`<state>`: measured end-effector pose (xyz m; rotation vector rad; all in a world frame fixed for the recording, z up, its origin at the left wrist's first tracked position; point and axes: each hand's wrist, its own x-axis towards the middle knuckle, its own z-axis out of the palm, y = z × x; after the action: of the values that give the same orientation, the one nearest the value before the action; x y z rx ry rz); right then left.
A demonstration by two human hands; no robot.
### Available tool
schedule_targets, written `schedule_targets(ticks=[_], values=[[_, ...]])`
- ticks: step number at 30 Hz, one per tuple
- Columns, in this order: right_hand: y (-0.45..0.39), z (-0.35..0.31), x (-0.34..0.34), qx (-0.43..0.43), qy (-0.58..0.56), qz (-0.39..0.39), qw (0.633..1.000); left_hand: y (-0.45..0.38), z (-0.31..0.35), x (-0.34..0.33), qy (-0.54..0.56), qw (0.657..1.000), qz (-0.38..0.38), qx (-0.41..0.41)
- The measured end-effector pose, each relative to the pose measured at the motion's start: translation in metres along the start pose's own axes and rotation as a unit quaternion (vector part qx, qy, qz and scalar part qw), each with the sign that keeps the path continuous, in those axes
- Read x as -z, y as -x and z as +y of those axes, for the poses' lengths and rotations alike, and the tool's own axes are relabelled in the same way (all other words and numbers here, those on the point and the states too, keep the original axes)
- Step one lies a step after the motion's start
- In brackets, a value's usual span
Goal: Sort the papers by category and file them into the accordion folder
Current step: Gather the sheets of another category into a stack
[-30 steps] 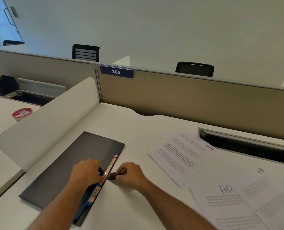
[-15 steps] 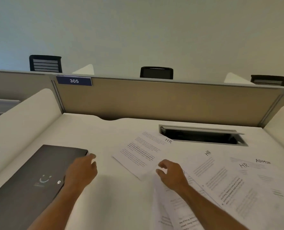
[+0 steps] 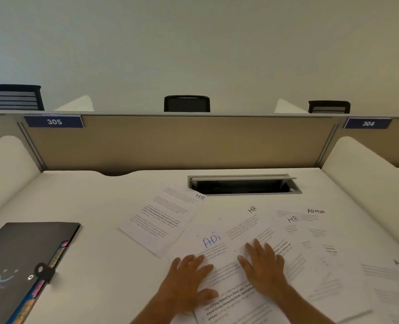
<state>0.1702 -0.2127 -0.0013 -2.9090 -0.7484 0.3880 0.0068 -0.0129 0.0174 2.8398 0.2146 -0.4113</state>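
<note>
Here, at a white desk (image 3: 95,206) in an open-plan office, a person's two hands lie flat on a spread of printed papers. The left hand (image 3: 189,280) is open, fingers splayed, palm down on the lower edge of a sheet headed "AD" in blue ink (image 3: 211,247). The right hand (image 3: 263,268) is likewise open and pressed flat on the overlapping sheet just beside it; neither hand grips anything.

The loose papers fan across the right half of the desk, overlapping one another. Three carry a handwritten "HR": one sheet (image 3: 161,216) angled towards the left, another (image 3: 249,220) at the centre, a third (image 3: 294,226) further right. A page marked "ADMIN" (image 3: 316,212) lies partly beneath that one, and a sheet reading "ADM" (image 3: 392,274) runs off the right edge.

The dark accordion folder (image 3: 18,260) lies closed at the left of the desk, well apart from the papers, coloured tabs showing along its edge.

A cable slot (image 3: 242,185) is cut into the desk at the back. A beige partition (image 3: 175,141) bears blue plates numbered 305 (image 3: 54,121) and 304 (image 3: 367,123). Three black chair backs (image 3: 186,104) rise behind it against a pale wall.
</note>
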Motion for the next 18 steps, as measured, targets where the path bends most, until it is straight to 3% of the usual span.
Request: schedule_targets(ticks=[6, 10, 14, 18], values=[[0.007, -0.04, -0.002, 0.05, -0.014, -0.021, 0.998, 0.006, -0.015, 0.002, -0.017, 0.996, 0.048, 0.069], [0.002, -0.045, 0.011, 0.047, -0.145, 0.001, 0.988, 0.01, -0.024, 0.009, -0.025, 0.991, 0.092, 0.093], [-0.013, -0.015, 0.036, -0.032, -0.153, 0.085, 0.984, 0.006, -0.016, 0.005, 0.011, 0.992, 0.097, 0.076], [-0.028, 0.02, 0.049, -0.162, -0.085, 0.009, 0.983, -0.001, 0.001, -0.005, 0.021, 0.998, 0.044, 0.047]])
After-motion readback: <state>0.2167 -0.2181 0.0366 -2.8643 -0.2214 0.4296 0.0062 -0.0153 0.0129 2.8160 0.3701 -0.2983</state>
